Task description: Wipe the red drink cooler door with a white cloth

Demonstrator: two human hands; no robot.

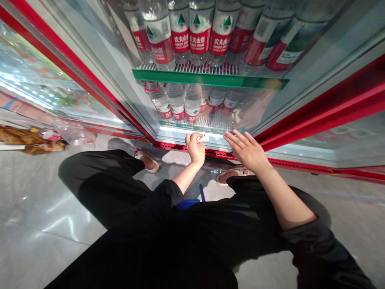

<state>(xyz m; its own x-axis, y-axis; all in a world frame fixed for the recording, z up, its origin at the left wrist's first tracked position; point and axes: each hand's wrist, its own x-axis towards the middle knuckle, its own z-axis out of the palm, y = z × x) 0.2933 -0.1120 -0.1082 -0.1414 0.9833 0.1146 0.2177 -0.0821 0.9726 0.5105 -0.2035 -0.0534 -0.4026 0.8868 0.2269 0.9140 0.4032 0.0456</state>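
Note:
My left hand [196, 149] is closed around a small folded white tissue [203, 138] at the bottom edge of a red-framed drinks fridge. The fingers of my right hand [248, 150] are stretched out at the lower glass door [255, 116], to the right of my left one. Whether its fingertips touch the glass I cannot tell. A pale reflection of a hand and arm shows in the pane. Behind the glass, water bottles [200, 34] with red and white labels stand on an upper shelf [210, 78] with a green front strip. More bottles [192, 104] stand on the shelf below.
Red door frames [325, 108] rise on both sides. On the floor at left lie clear plastic wrapping [75, 134] and a brown patterned bundle [27, 140]. Part of a blue object [189, 204] shows between my knees, beyond my sandalled feet [147, 160].

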